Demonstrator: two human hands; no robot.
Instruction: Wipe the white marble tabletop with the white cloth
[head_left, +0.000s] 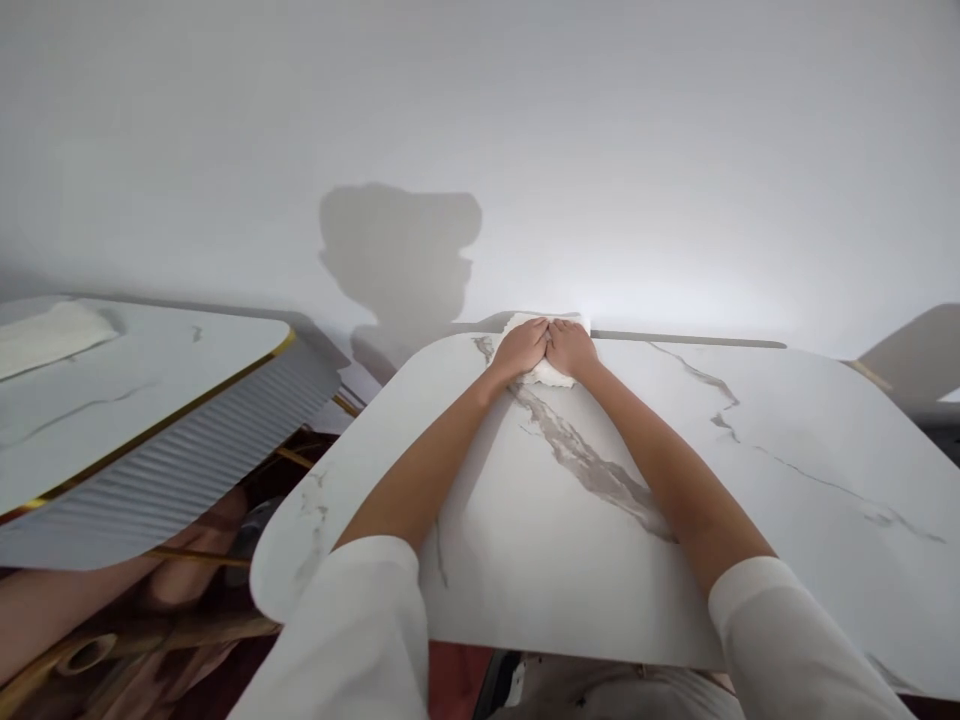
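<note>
Both my arms reach straight out across a white marble table [750,520] to its far edge by the wall. My left hand [520,349] and my right hand [571,349] lie side by side, palms down with fingers together, pressed flat on a white cloth [541,374]. The cloth is bunched under the hands, and a bit of it shows beyond the fingertips at the table's far rim. White sleeves cover my upper arms.
A second marble table [135,400] with a gold rim and ribbed side stands to the left, with a pale folded cloth [45,335] on it. A plain white wall runs behind both. Gold frame bars and dark floor show in the gap between the tables.
</note>
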